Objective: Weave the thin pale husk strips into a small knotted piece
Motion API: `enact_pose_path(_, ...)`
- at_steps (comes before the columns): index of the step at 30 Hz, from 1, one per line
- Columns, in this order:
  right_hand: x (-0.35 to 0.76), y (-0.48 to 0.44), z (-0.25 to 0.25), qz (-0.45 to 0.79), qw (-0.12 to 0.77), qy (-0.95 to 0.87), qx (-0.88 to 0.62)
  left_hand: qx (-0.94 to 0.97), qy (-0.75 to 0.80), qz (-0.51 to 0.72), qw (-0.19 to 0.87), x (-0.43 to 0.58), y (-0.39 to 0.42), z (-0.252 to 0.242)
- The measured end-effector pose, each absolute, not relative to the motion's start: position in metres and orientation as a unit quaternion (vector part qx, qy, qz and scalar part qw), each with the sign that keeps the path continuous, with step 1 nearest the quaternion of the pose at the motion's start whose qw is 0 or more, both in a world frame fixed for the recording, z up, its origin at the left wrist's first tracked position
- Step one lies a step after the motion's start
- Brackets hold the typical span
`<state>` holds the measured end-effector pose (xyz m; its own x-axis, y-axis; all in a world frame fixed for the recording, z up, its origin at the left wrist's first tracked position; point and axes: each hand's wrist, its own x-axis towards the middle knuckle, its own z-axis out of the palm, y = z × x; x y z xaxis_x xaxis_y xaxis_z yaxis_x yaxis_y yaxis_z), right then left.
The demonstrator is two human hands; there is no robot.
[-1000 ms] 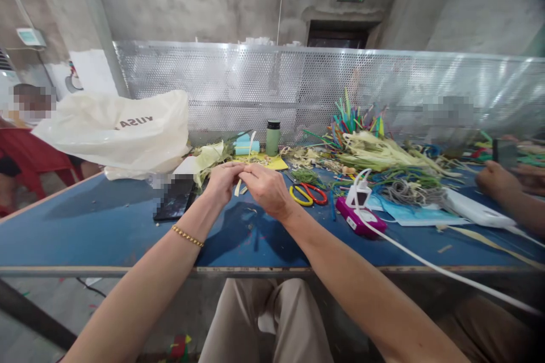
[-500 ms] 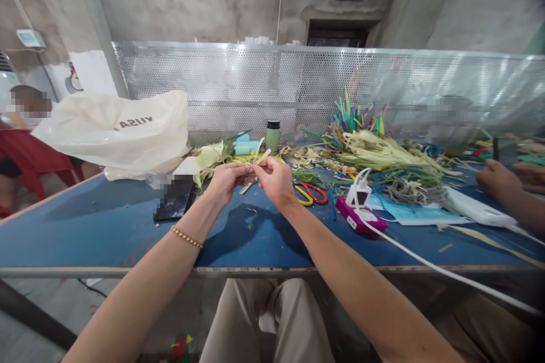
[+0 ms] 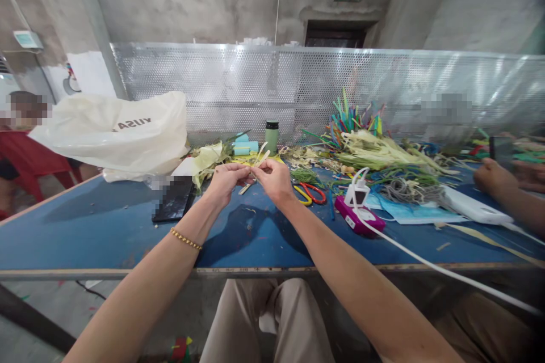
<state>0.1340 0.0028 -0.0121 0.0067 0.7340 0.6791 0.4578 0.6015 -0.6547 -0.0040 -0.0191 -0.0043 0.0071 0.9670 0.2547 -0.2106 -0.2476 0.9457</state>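
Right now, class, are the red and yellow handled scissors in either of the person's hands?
No, the scissors lie on the blue table; the left hand and right hand pinch a pale strip.

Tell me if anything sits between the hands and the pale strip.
Nothing visible does. The left hand and right hand both pinch the strip, above the table. The scissors lie to the right and the phone to the left, both apart from it.
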Motion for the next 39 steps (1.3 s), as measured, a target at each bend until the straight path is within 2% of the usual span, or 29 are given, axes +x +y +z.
enact_pose_path(12,0.137,0.013,-0.015,0.137,0.565,-0.687,-0.435,0.562,0.353,0.578,0.475,-0.005,-0.018,-0.005)
enact_pose_path(22,0.134,0.008,-0.013,0.274,0.578,-0.635,-0.433,0.598,0.381,0.567,0.419,-0.007,-0.015,-0.007)
enact_pose_path(39,0.140,0.006,-0.011,0.269,0.532,-0.680,-0.427,0.578,0.439,0.556,0.406,-0.009,-0.013,-0.007)
